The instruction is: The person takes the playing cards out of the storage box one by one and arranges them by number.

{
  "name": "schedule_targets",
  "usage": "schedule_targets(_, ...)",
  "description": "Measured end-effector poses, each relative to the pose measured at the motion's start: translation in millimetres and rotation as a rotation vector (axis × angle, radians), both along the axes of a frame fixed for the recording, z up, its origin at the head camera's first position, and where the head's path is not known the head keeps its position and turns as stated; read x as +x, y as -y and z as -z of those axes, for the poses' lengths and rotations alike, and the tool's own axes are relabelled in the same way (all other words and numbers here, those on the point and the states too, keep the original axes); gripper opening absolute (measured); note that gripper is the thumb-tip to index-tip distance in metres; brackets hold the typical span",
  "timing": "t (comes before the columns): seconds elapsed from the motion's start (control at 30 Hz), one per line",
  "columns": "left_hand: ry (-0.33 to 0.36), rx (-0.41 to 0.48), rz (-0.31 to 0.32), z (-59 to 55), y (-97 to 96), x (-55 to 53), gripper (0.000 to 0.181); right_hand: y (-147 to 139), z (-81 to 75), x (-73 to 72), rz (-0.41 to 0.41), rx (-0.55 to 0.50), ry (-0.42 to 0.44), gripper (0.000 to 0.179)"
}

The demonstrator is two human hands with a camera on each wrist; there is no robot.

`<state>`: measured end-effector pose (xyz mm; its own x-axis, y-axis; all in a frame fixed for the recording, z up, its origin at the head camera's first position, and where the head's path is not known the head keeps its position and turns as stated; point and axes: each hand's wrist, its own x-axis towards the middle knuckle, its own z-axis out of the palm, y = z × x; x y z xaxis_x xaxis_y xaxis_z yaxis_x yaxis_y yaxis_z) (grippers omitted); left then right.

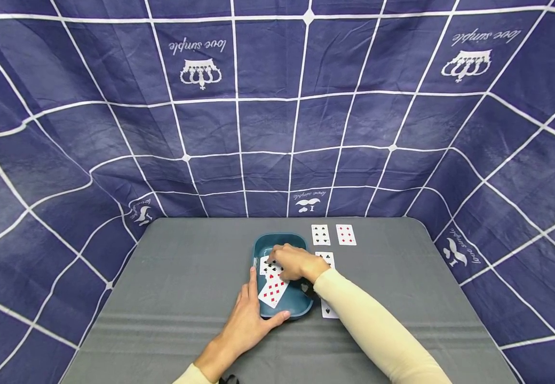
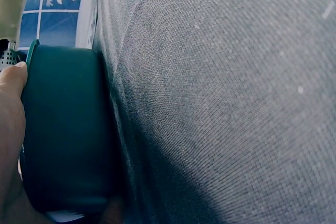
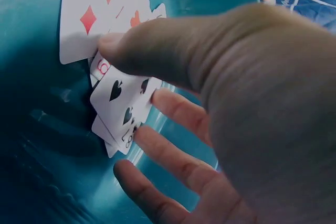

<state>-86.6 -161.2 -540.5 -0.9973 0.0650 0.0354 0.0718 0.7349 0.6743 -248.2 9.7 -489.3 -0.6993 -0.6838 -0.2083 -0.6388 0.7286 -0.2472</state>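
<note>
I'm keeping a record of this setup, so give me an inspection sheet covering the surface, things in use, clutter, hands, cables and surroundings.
Surface: grey woven cloth, faintly creased toward the near side.
Things in use: teal tray with overlapping face-up playing cards; at least four table cards to its right, two partly hidden by the right arm.
Clutter: nothing seen.
Hands: left hand rests against the tray's left side and near rim; right hand reaches inside, touching cards; whether it pinches any is unclear.
Cables: none identifiable; a black loop at the bottom edge is too cropped to name.
Surroundings: navy fabric with white grid lines, crowns and moustaches.
</note>
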Motion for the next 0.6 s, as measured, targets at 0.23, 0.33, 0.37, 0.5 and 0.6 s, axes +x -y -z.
schedule_targets(0.23, 0.002, -0.001, 0.001, -1.1, -0.7, 1.2, 0.149, 1.3, 22.6, -17.4, -0.026, -0.093, -0.035, 0.046)
schedule_targets(0.33, 0.005, 0.002, 0.001, -1.6, -1.3, 2.1, 0.148, 1.0, 42.3, -28.5, -0.05, -0.111, -0.063, 0.046)
schedule_targets(0.37, 0.006, 0.003, 0.0, -1.7, -1.5, 2.4, 0.148, 1.0, 47.4, -31.6, -0.061, -0.113, -0.075, 0.047)
schedule_targets(0.5, 0.012, 0.007, -0.001, -1.5, -1.2, 2.7, 0.149, 2.1, 58.4, -37.6, -0.069, -0.104, -0.109, 0.049)
schedule_targets(0.6, 0.014, 0.008, -0.003, -1.0, -0.8, 2.2, 0.149, 3.3, 55.7, -36.2, -0.042, -0.099, -0.081, 0.053)
